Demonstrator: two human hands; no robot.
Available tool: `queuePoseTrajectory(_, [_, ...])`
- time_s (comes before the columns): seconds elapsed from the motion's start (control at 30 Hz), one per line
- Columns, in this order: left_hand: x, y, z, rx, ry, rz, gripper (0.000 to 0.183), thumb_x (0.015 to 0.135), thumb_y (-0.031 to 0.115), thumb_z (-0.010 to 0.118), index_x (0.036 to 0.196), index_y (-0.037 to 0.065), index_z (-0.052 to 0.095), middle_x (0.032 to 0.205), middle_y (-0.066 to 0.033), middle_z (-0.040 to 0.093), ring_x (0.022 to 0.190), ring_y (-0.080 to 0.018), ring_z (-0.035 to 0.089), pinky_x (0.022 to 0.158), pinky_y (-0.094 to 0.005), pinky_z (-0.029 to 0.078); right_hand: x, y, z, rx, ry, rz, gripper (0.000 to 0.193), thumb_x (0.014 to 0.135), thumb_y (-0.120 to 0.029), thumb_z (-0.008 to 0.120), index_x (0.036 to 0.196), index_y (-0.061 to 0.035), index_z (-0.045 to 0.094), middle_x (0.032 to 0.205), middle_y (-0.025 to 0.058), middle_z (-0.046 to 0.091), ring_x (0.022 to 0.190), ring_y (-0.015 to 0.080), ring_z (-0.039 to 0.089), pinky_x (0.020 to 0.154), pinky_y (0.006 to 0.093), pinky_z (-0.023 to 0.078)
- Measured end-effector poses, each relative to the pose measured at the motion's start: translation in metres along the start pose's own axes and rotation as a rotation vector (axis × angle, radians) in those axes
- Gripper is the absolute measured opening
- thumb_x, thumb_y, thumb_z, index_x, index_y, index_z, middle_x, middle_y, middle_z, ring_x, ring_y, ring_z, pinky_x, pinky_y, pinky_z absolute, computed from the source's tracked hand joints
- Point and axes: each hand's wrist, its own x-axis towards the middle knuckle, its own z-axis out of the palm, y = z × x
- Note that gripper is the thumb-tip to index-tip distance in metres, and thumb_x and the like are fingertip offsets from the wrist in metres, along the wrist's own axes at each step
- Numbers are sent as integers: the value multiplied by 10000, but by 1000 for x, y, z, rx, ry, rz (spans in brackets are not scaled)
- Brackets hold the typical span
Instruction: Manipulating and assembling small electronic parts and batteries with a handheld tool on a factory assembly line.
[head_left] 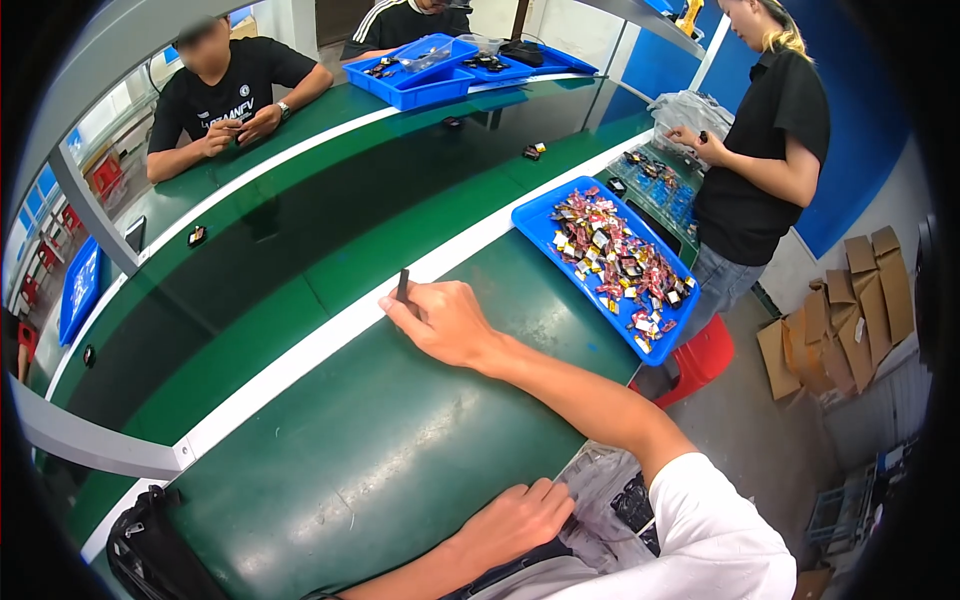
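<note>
Mostly green and glossy, the bench (370,470) meets a white edging (290,365), past which a dark green belt (400,165) carries scattered small pieces (197,236). Three co-workers stand or sit around it; cardboard boxes (850,310) lean at right. A blue tray (530,217) heaped with small parts (620,260) sits near a red stool (705,355), while a grey frame (95,205) cuts across the left side. Of the hands, the right hand (445,320) pinches a dark strip (403,284) by the edging; whether the curled left hand (515,520) holds anything, I cannot tell
</note>
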Motion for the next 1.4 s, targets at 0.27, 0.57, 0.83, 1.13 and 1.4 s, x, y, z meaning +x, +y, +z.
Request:
queuePoseTrajectory(0.27, [0, 0, 0, 3, -3, 2, 108, 802, 175, 646, 823, 128, 550, 836, 11, 513, 828, -115, 574, 590, -232, 442, -1, -7, -5, 80, 129, -54, 310, 1036, -247, 660, 908, 17, 759, 609, 87, 671, 523, 185, 659, 517, 329, 494])
queuePoseTrajectory(0.57, [1, 0, 1, 5, 4, 4, 106, 802, 174, 643, 828, 126, 552, 840, 9, 506, 814, -113, 567, 586, -234, 436, -3, 7, 4, 113, 107, -23, 313, 1053, -245, 638, 918, 11, 757, 615, 94, 683, 542, 190, 683, 533, 326, 512])
queuePoseTrajectory(0.83, [2, -1, 1, -12, 10, 8, 107, 807, 159, 650, 813, 127, 548, 834, 5, 499, 782, -112, 565, 555, -243, 413, -2, -3, -4, 72, 140, -58, 319, 1052, -246, 638, 911, 10, 765, 611, 100, 683, 535, 214, 685, 535, 343, 525])
queuePoseTrajectory(1.13, [-1, 1, 5, 23, 26, 9, 124, 805, 157, 655, 783, 132, 536, 811, 10, 493, 755, -110, 565, 550, -241, 409, -3, -8, -1, 105, 173, -74, 306, 1046, -235, 652, 903, 14, 758, 598, 92, 681, 528, 209, 693, 524, 330, 521])
queuePoseTrajectory(1.4, [1, -1, 4, 15, 47, 4, 115, 806, 160, 651, 789, 134, 540, 812, 8, 492, 759, -109, 567, 556, -238, 414, -1, -5, 0, 87, 165, -84, 284, 1029, -211, 668, 876, 13, 752, 551, 104, 623, 456, 230, 612, 471, 365, 453])
